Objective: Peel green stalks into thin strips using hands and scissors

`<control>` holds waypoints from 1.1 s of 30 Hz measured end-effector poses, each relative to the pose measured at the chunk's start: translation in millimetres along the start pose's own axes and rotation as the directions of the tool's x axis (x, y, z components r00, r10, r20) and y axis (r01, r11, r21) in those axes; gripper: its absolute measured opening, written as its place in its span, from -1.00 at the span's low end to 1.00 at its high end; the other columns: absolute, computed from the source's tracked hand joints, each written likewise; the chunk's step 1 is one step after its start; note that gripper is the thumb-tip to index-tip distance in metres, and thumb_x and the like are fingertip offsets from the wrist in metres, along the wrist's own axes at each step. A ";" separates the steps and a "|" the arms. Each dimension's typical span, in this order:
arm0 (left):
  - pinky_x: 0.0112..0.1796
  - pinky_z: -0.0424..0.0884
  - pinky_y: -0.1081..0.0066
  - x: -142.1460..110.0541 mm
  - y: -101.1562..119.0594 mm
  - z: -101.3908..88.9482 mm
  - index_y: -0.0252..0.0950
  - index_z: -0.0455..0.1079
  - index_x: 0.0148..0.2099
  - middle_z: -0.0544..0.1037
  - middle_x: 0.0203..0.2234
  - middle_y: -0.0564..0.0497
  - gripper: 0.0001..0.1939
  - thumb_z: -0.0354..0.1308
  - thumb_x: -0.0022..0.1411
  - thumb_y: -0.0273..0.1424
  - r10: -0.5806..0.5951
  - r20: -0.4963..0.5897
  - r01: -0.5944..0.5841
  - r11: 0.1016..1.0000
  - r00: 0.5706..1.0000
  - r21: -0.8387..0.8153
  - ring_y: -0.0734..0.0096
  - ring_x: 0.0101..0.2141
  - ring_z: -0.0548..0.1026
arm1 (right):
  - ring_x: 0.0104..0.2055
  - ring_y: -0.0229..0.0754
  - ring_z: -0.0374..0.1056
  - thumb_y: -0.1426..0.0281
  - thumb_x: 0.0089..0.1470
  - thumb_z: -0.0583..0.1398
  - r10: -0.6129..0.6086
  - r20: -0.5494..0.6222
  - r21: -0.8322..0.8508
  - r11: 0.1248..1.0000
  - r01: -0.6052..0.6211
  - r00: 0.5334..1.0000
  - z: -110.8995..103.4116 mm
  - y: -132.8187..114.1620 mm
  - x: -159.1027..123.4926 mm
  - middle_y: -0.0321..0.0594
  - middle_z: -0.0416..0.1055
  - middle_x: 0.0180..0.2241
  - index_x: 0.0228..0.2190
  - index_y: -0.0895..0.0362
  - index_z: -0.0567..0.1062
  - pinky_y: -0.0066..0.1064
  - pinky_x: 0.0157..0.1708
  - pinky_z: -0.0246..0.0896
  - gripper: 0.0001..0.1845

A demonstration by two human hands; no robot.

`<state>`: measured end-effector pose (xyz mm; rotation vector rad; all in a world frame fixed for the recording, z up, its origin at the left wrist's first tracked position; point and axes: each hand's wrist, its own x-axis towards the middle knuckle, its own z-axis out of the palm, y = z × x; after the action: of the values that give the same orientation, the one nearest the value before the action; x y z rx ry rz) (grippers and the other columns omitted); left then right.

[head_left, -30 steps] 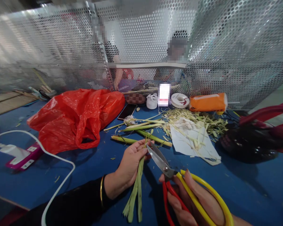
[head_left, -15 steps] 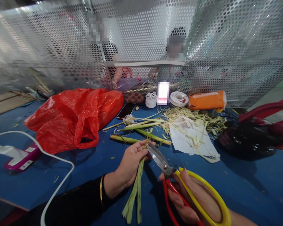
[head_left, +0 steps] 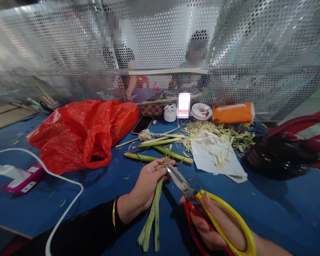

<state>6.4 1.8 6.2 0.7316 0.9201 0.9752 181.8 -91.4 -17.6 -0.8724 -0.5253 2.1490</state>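
My left hand (head_left: 149, 185) pinches a small bundle of flat green plant strips (head_left: 152, 220) near its upper end, the long tails hanging toward me. In my right hand (head_left: 210, 224) is a pair of scissors (head_left: 185, 187) with one red and one yellow handle. Its blades point up and left, their tips at the short top of the bundle beside my left fingertips. The blades look nearly closed. Just beyond my left hand lie several green stalks (head_left: 173, 153) on the blue table (head_left: 101, 199).
A red plastic bag (head_left: 77, 131), a phone (head_left: 142, 125) and a purple power strip (head_left: 29, 183) with a white cable lie left. Plant scraps (head_left: 234, 135) and white paper (head_left: 216, 156) are ahead, a dark kettle-like object (head_left: 280, 156) right. Two people sit behind a perforated screen (head_left: 160, 35).
The scissors' yellow handle has swung slightly inward, toward the red one, so the handles are a little closer together. My left hand stays on the plant strips, almost unmoved.
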 end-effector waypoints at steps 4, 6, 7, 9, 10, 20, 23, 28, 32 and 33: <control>-0.37 0.46 0.60 2.5 3.8 -0.8 -0.43 0.43 -0.13 0.57 -0.14 -0.18 -0.77 0.17 0.12 -0.62 -0.032 -0.030 0.032 0.999 0.999 0.008 0.47 -0.31 0.55 | -0.78 -0.58 -0.09 -0.16 0.00 0.13 -0.044 -0.024 -0.089 0.995 0.042 0.999 -1.3 -2.6 -0.9 -0.44 0.22 -0.61 -0.16 0.11 0.42 -0.68 -0.79 -0.22 -0.37; -0.37 0.47 0.60 4.7 6.2 -2.8 -0.41 0.43 -0.13 0.55 -0.10 -0.17 -0.78 0.18 0.13 -0.63 -0.048 -0.061 0.048 0.999 0.997 0.002 0.43 -0.27 0.56 | -0.76 -0.54 -0.04 -0.15 0.04 0.10 -0.138 -0.094 -0.248 0.962 0.111 0.986 -3.8 -10.9 -3.2 -0.41 0.24 -0.57 -0.12 0.08 0.40 -0.65 -0.78 -0.19 -0.39; -0.37 0.47 0.60 5.8 7.4 -4.0 -0.41 0.43 -0.14 0.55 -0.09 -0.17 -0.78 0.18 0.13 -0.62 -0.054 -0.073 0.054 0.999 0.996 -0.002 0.41 -0.25 0.57 | -0.75 -0.51 -0.02 -0.13 0.05 0.11 -0.202 -0.132 -0.365 0.920 0.142 0.970 -5.8 -16.9 -4.7 -0.41 0.24 -0.58 -0.11 0.08 0.39 -0.63 -0.77 -0.16 -0.40; -0.39 0.47 0.61 7.7 9.7 -6.2 -0.40 0.43 -0.15 0.54 -0.08 -0.17 -0.82 0.19 0.15 -0.58 -0.070 -0.082 0.070 0.998 0.994 0.000 0.41 -0.25 0.57 | -0.73 -0.44 0.01 -0.07 0.04 0.17 -0.333 -0.195 -0.622 0.769 0.146 0.923 -11.0 -31.2 -8.5 -0.44 0.21 -0.62 -0.10 0.07 0.38 -0.58 -0.76 -0.10 -0.45; -0.40 0.47 0.61 8.3 10.8 -7.1 -0.41 0.44 -0.17 0.55 -0.10 -0.18 -0.84 0.19 0.16 -0.56 -0.077 -0.078 0.077 0.997 0.994 0.006 0.41 -0.26 0.57 | -0.72 -0.41 0.03 -0.04 0.02 0.19 -0.379 -0.208 -0.731 0.672 0.114 0.902 -13.7 -38.6 -10.8 -0.45 0.19 -0.64 -0.12 0.07 0.39 -0.56 -0.74 -0.08 -0.47; -0.48 0.45 0.60 8.2 35.5 31.9 -0.43 0.43 -0.24 0.60 -0.28 -0.14 -0.90 0.18 0.14 -0.60 -0.088 -0.003 0.088 0.986 0.996 0.143 0.51 -0.46 0.56 | -0.29 0.10 0.49 0.39 -0.02 0.14 -0.514 -0.006 -0.938 -0.295 -0.183 0.858 -16.9 -54.9 -20.4 -0.05 0.57 -0.29 -0.06 0.13 0.42 -0.31 -0.43 0.14 -0.57; -0.49 0.44 0.58 24.5 48.0 68.6 -0.43 0.41 -0.19 0.60 -0.25 -0.18 -0.85 0.18 0.13 -0.59 -0.093 0.126 0.065 0.976 0.988 0.209 0.51 -0.49 0.55 | -0.28 0.12 0.49 0.42 -0.04 0.13 -0.500 0.042 -0.910 -0.376 -0.174 0.865 -18.6 -51.6 -16.7 0.04 0.55 -0.26 -0.04 0.22 0.39 -0.29 -0.44 0.13 -0.53; -0.55 0.37 0.54 65.0 60.0 119.9 -0.42 0.19 0.14 0.61 -0.32 -0.17 -0.42 0.25 0.06 -0.57 -0.055 0.215 -0.015 0.951 0.975 0.308 0.44 -0.54 0.54 | -0.30 0.06 0.47 0.49 -0.04 0.10 -0.499 0.081 -0.875 -0.450 -0.178 0.863 -13.0 -53.5 -20.4 -0.02 0.52 -0.32 -0.10 0.21 0.42 -0.31 -0.45 0.12 -0.60; -0.54 0.37 0.54 67.7 62.2 125.0 -0.43 0.31 0.03 0.61 -0.29 -0.19 -0.50 0.29 0.01 -0.54 -0.075 0.260 -0.004 0.956 0.963 0.292 0.45 -0.54 0.54 | -0.27 0.08 0.49 0.51 -0.06 0.14 -0.475 0.038 -0.857 -0.468 -0.217 0.879 2.3 -57.4 -28.7 -0.01 0.54 -0.27 -0.07 0.19 0.42 -0.32 -0.46 0.11 -0.57; -0.53 0.38 0.54 63.0 63.0 122.1 -0.43 0.36 -0.03 0.61 -0.28 -0.20 -0.57 0.30 0.01 -0.52 -0.073 0.278 -0.008 0.960 0.958 0.281 0.46 -0.54 0.53 | -0.27 0.09 0.49 0.50 -0.06 0.15 -0.459 0.023 -0.850 -0.477 -0.225 0.888 6.0 -59.5 -31.2 0.00 0.54 -0.27 -0.09 0.19 0.43 -0.32 -0.47 0.10 -0.58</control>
<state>109.4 70.5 93.0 1.0648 0.8186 0.6916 221.6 -77.8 35.1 -1.9097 -2.3936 0.3239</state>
